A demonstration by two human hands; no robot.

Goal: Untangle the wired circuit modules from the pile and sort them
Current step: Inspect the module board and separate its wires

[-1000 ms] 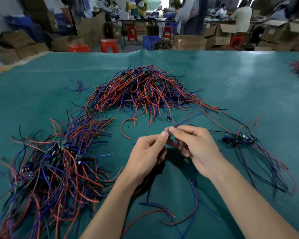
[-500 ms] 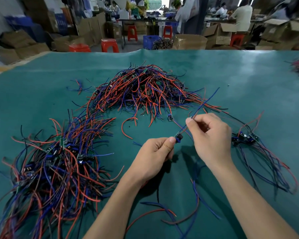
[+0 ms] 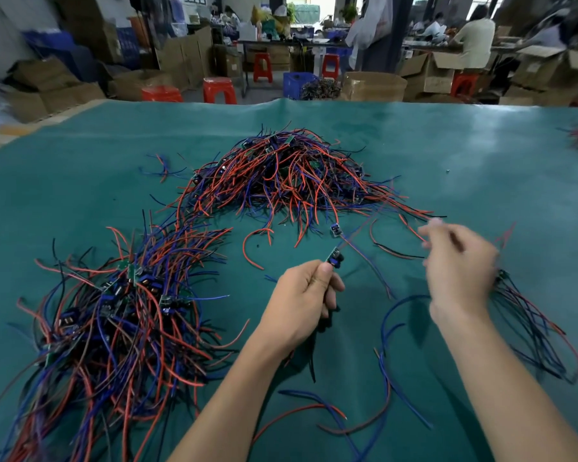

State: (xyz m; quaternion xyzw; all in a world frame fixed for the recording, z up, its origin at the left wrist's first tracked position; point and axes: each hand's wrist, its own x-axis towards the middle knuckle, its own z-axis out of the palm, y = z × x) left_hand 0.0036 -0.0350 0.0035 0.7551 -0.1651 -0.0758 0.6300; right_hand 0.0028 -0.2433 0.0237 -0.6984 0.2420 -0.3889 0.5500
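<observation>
**Circuit module pinched while its lead is drawn free**

The circuit module (image 3: 335, 259), a small dark board trailing thin wires, sits pinched at the left hand (image 3: 302, 300) above the green mat (image 3: 80, 181). The right hand (image 3: 457, 265) is blurred; its grip cannot be told. A steady, straight pull suits the limp, springy insulated leads, away from the tangled pile (image 3: 287, 175).
</observation>
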